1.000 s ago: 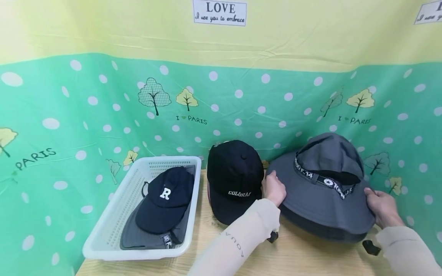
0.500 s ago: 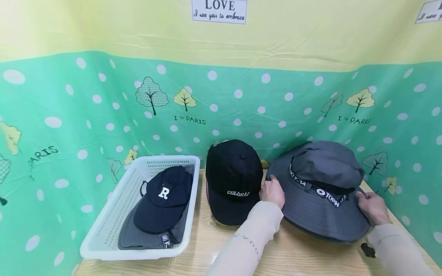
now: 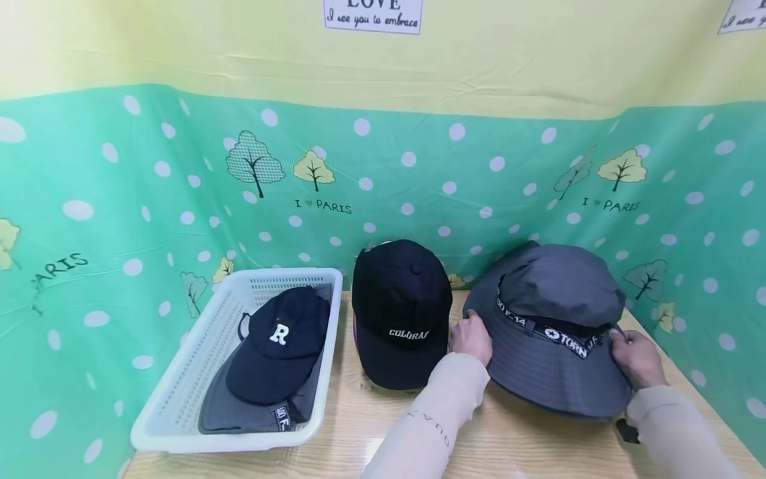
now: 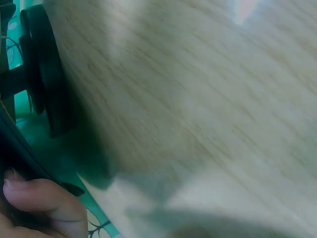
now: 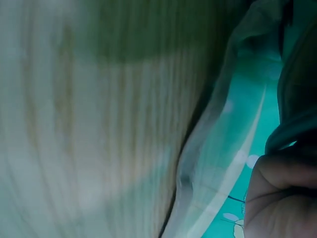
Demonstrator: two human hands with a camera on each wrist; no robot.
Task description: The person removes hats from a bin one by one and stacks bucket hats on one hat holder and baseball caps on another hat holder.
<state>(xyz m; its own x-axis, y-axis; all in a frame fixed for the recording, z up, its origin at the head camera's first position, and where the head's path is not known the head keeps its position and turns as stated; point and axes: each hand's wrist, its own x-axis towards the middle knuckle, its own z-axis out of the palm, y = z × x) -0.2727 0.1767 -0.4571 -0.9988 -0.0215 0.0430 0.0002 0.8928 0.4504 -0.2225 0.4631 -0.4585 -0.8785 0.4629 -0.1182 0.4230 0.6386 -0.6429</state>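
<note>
A grey wide-brimmed hat [image 3: 556, 286] with a black-and-white lettered band sits at the right of the table, crown up. On its left brim edge my left hand [image 3: 471, 338] grips, close beside a black cap [image 3: 402, 313] with white lettering. My right hand [image 3: 638, 356] pinches the brim on the other side. In the left wrist view the thumb [image 4: 42, 198] presses on dark fabric. Curled fingers [image 5: 282, 198] hold the dark brim in the right wrist view. Behind the hat, more grey brim shows against the cloth.
A white plastic basket [image 3: 139, 426] stands at the left. Inside it a navy cap [image 3: 275, 352] marked R lies on a grey hat [image 3: 221, 409]. Polka-dotted green cloth [image 3: 407, 173] hangs behind and along both sides of the wooden table [image 3: 353, 426].
The grey hat has come down flatter, and its crown has filled out. My right hand has moved slightly left and stays on the brim. The camera view has shifted slightly.
</note>
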